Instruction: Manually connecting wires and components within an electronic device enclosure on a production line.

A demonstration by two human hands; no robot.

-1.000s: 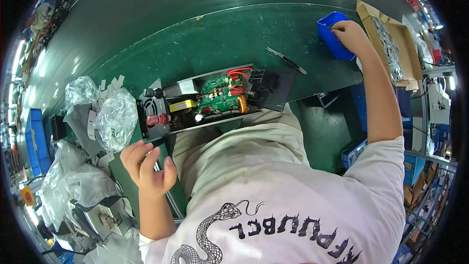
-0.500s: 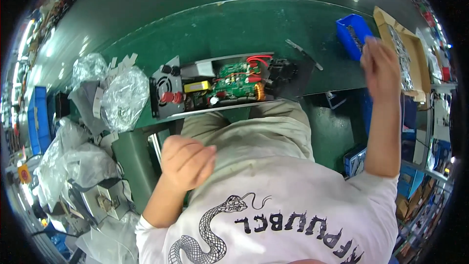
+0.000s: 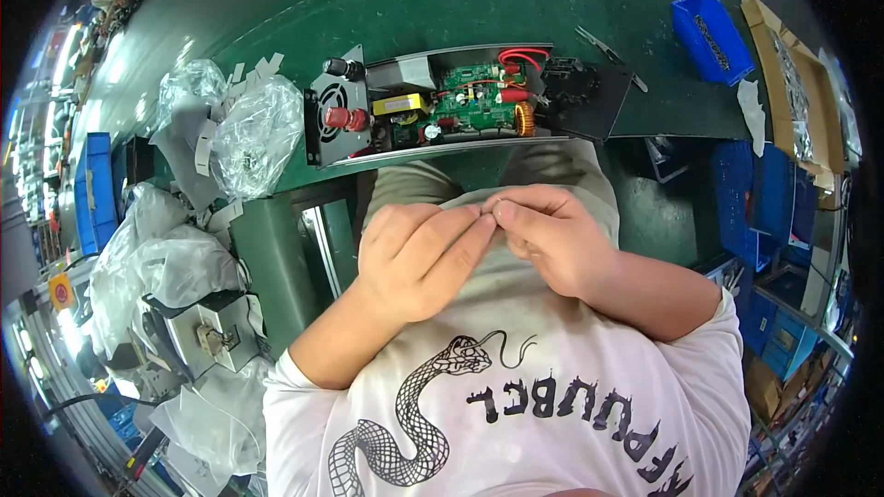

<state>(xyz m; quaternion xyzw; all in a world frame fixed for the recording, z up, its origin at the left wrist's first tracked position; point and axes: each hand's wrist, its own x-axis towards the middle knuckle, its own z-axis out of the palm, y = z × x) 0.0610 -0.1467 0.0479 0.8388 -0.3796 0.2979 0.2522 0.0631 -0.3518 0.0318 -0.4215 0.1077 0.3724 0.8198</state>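
My left hand [image 3: 419, 253] and my right hand [image 3: 552, 235] meet over my lap, fingertips pinched against each other. Whatever sits between them is too small and too hidden to name. Just beyond them, at the table's near edge, lies an opened metal housing [image 3: 433, 149]. Inside it are a green circuit board [image 3: 474, 83], a yellow-wrapped part [image 3: 398, 104] and a copper-wound coil [image 3: 525, 119]. Its left end panel [image 3: 333, 97] has a fan grille, red terminals [image 3: 347, 119] and a black terminal [image 3: 341, 66]. A black panel [image 3: 603, 101] adjoins its right end.
A slim metal hand tool [image 3: 610, 57] lies beyond the black panel. Far right are a blue bin [image 3: 689, 14] of small dark pieces and a cardboard box [image 3: 824, 101] of metal parts. Clear plastic bags [image 3: 258, 138] crowd the left.
My right hand has come back from near the blue bin to my lap, and my left hand has moved right and up to meet it. The view has shifted slightly.
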